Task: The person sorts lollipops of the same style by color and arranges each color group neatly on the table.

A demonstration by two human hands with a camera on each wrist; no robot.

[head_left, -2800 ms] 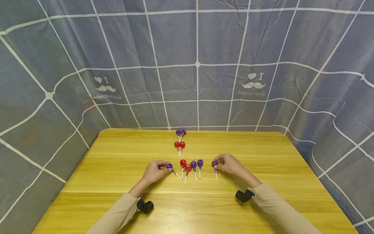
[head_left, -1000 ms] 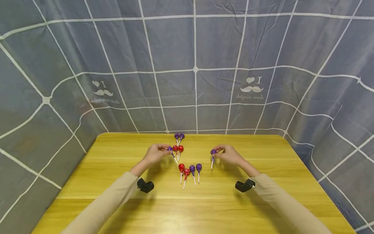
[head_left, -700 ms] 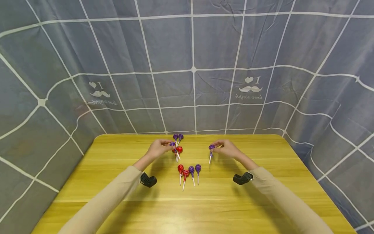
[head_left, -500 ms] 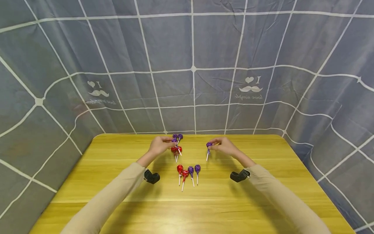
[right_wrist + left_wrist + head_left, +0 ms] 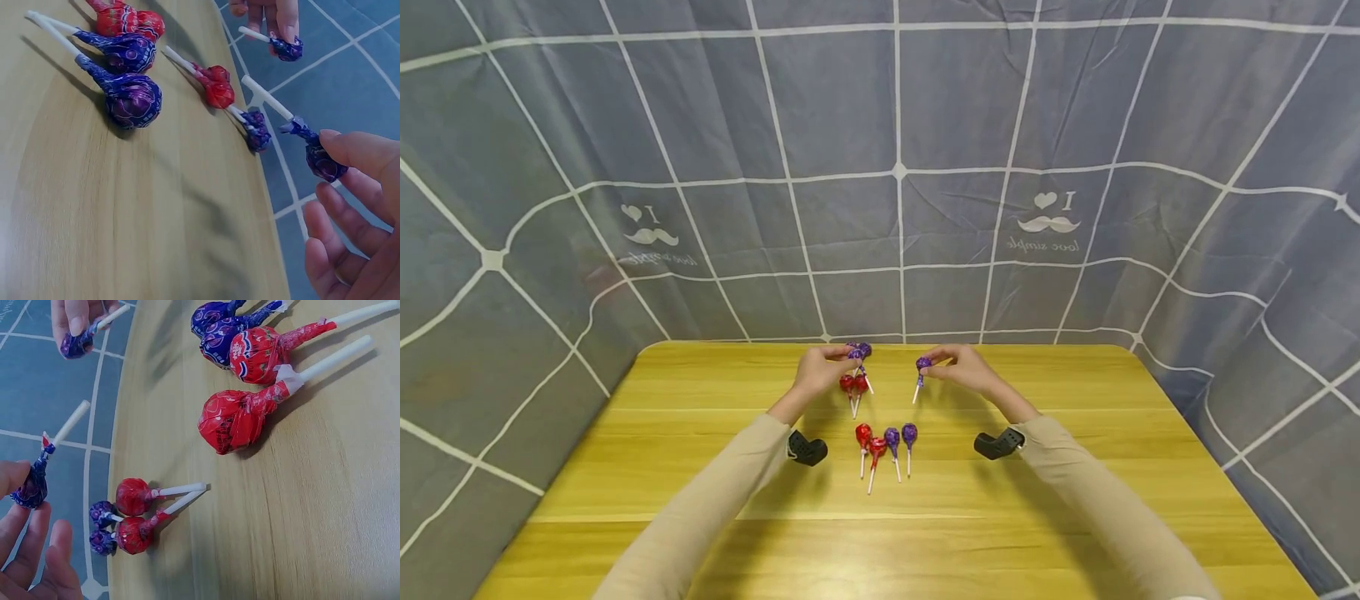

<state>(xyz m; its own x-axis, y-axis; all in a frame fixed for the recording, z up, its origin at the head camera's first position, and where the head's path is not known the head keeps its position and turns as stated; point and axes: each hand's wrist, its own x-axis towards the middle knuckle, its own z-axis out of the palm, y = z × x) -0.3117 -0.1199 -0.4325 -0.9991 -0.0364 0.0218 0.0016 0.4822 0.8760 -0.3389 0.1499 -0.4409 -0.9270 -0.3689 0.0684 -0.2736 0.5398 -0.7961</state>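
Note:
My left hand [image 5: 820,371] pinches a purple-wrapped lollipop [image 5: 30,487] by its head, thumb against fingers, its white stick pointing away. In the head view it is over the far pair of purple lollipops [image 5: 865,349], partly covering them. Opposite, my right hand [image 5: 966,368] pinches another purple lollipop [image 5: 325,164] the same way, its stick hanging down. Both held lollipops appear raised above the table. Just nearer than the purple pair lie two red lollipops [image 5: 853,383], their sticks meeting.
Closer on the wooden table [image 5: 880,542] lies a row of two red lollipops [image 5: 877,447] and two purple lollipops [image 5: 909,433]. A grey grid-patterned curtain [image 5: 842,217] hangs behind the table's far edge. Black wrist-worn devices [image 5: 808,450] jut inward from both sleeves.
Both hands have carried their purple lollipops away from the front row toward the far edge. They are now closer together; the left has passed over the red pair. Lollipops on the table stay put.

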